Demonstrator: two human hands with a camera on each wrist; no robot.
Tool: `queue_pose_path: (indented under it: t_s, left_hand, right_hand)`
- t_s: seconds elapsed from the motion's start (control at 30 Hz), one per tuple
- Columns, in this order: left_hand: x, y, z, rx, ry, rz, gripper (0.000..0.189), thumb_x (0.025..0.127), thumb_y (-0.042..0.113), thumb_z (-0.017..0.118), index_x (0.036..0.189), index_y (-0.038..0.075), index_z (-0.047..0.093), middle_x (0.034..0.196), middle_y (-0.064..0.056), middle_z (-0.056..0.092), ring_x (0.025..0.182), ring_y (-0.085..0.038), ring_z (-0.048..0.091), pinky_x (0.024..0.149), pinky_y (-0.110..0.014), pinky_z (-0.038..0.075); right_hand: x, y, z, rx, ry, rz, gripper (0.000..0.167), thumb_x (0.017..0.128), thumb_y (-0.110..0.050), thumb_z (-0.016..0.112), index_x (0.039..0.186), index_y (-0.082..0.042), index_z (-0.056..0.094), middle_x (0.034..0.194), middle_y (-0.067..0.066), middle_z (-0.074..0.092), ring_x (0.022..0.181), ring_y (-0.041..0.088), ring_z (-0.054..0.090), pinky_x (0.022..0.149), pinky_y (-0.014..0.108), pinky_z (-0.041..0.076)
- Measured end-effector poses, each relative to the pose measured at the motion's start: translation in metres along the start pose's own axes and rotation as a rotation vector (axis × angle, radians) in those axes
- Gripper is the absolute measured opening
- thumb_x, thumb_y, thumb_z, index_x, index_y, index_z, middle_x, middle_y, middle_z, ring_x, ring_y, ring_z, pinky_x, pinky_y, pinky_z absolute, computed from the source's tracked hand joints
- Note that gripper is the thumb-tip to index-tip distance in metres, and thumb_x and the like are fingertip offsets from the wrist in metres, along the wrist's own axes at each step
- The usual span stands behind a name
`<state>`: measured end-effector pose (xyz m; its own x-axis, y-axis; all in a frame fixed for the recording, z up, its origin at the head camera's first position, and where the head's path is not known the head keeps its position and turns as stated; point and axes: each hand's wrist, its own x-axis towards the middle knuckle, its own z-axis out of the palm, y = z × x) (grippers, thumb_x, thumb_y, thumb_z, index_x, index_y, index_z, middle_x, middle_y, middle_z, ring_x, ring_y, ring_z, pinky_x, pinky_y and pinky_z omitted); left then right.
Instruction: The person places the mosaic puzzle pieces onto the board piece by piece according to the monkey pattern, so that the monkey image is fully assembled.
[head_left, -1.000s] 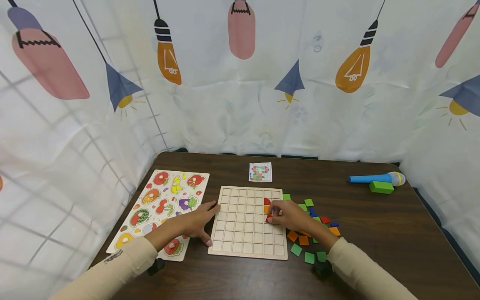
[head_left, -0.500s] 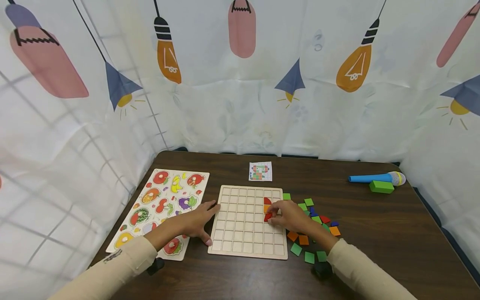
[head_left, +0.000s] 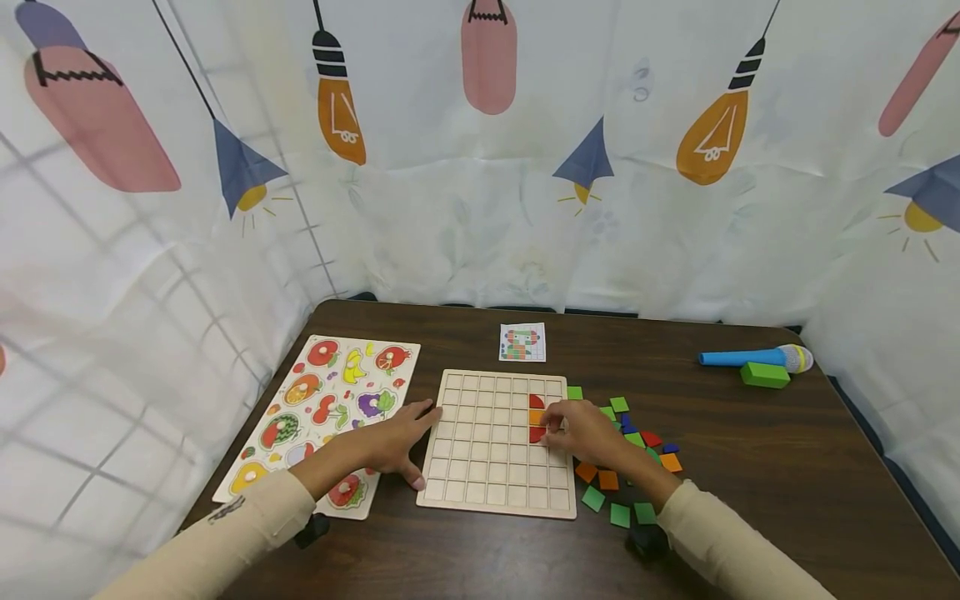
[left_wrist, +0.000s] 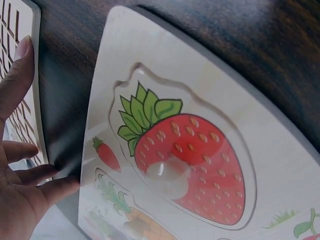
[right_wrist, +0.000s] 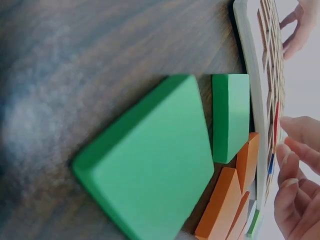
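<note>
The left hand [head_left: 401, 437], fingers spread wide, touches the grid board [head_left: 480, 450] on the counter [head_left: 720, 467] between both hands. The right hand [head_left: 581, 431] has bent fingertips at a red tile [head_left: 536, 435] on the board; whether they pinch it, I cannot tell. Green tiles [head_left: 619, 516] lie beside that hand.

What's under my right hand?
Your right hand reaches over the pale wooden grid board; flat red pieces and one flat orange piece show beside it. Cells beneath are covered, contents unseen.
</note>
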<state>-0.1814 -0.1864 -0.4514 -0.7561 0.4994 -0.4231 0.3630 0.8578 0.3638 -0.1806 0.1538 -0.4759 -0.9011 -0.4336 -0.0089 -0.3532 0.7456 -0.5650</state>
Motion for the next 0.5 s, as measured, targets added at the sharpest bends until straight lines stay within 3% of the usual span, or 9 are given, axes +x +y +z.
queue_pose_path:
  t_s: [0.5]
  left_hand:
    - [-0.0006, 0.0010, -0.0010, 0.002, -0.003, 0.000, 0.114, 0.072, 0.040, 0.090, 0.160, 0.008, 0.023, 0.166, -0.021, 0.016, 0.153, -0.040, 0.019, 0.116, -0.056, 0.033]
  right_hand:
    - [0.0017, -0.0029, 0.0020, -0.041, 0.005, 0.034, 0.011, 0.086, -0.019, 0.080, 0.096, -0.015, 0.077, 0.080, -0.010, 0.064, 0.071, 0.008, 0.052, 0.061, 0.023, 0.044]
